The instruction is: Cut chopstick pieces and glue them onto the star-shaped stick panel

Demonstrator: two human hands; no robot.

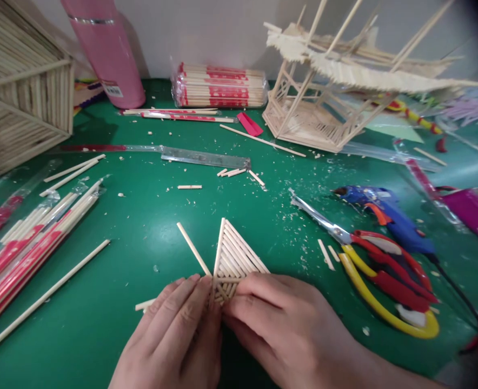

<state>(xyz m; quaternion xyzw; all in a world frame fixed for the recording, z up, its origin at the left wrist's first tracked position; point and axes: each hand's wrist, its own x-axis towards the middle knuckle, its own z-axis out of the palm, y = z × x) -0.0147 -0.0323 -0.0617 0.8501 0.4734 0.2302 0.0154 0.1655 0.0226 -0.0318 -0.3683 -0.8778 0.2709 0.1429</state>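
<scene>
- Close to me, my left hand [174,329] and right hand [287,313] are nearly closed, fingers curled and bunched, gripping the lower part of a small stick panel [239,254] from either side.
- That panel sits low in the middle of my view, over the green worktop [141,216], its pointed end facing away from me; slanting sticks fill it above a crosspiece.
- One thin stick [193,248] slants up and left from my left fingertips.
- Right of the panel are scissors [350,237] with red and yellow handles, and beyond them a blue glue gun [401,213].
- Over on the left lie paper-sleeved chopsticks [40,243] and a long bare stick [46,297].
- At the back I see a pink bottle [109,54], a plastic-wrapped chopstick bundle [223,86] and an open-sided stick model [304,113]; a larger stick structure [24,97] stands far left.
</scene>
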